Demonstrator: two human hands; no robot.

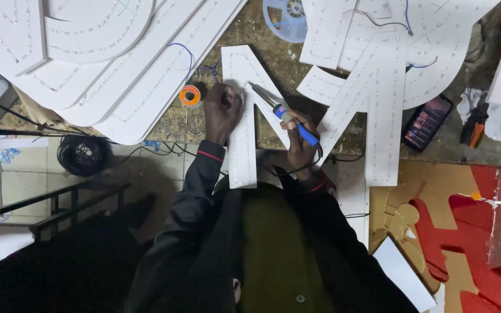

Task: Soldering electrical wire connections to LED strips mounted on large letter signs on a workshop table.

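Note:
A white letter-shaped panel (243, 145) with rows of small lights lies on the worn workbench in front of me. My left hand (221, 113) presses on its upper left part, fingers pinched on something thin that I cannot make out. My right hand (300, 139) grips a blue-handled soldering iron (279, 110), its metal tip pointing up-left over the panel's diagonal stroke. An orange solder spool (191, 95) sits just left of my left hand.
More white panels (105, 64) are stacked at upper left, and others (378, 87) at upper right. A phone (427, 122) lies to the right, pliers (475, 124) beyond it. A blue reel (285, 20) sits at top. Red and brown cut-outs (453, 232) lie at lower right. A coiled black cable (82, 155) hangs left.

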